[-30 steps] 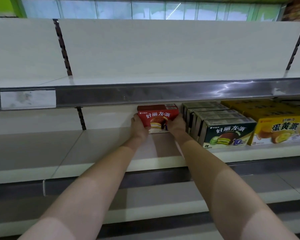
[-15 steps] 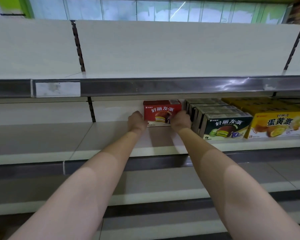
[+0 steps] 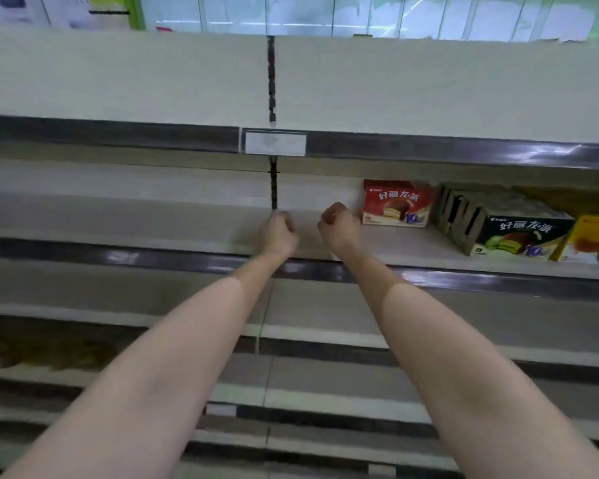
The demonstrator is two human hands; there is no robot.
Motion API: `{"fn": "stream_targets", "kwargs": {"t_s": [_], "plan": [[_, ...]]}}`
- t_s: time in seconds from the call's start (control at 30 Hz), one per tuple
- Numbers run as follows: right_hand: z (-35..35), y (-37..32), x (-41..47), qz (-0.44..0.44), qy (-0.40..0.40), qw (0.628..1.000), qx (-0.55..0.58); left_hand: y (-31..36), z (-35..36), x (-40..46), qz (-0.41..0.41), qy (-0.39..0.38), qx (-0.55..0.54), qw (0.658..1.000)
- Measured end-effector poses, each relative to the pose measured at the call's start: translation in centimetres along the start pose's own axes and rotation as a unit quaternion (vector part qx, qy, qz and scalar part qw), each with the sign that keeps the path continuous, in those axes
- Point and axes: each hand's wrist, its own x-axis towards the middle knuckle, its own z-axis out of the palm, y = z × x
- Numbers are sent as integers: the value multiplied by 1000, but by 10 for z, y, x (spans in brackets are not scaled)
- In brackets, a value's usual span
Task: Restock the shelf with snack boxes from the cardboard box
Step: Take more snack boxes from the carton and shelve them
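Head view: we take the red snack box (image 3: 396,203) as our landmark. It stands upright on the middle shelf (image 3: 187,233), printed face toward us, set toward the back of the board. Just to its right we see a row of green snack boxes (image 3: 498,223) running front to back, and beyond those a yellow box (image 3: 592,242) cut off by the frame edge. Just left of the red box we note the right hand (image 3: 338,226), fingers curled in, gripping nothing, clear of the carton. Further left of it, the left hand (image 3: 278,231), likewise curled and holding nothing, hangs over the shelf's front part. Above and left of the red box, a blank price tag (image 3: 275,144) sits on the rail of the upper shelf (image 3: 429,98). The frame is blurred. We cannot see the cardboard box.
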Motion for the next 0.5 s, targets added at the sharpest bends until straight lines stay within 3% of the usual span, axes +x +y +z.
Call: {"fn": "stream_targets", "kwargs": {"t_s": [0.27,0.5], "plan": [[136,-109,-122,-116,-138,983,38,-111,-161,-83,-22,91,89,992],[261,-173,-261,-177,-311,933,22,-243,-282,-209,-170,112,170,964]]}}
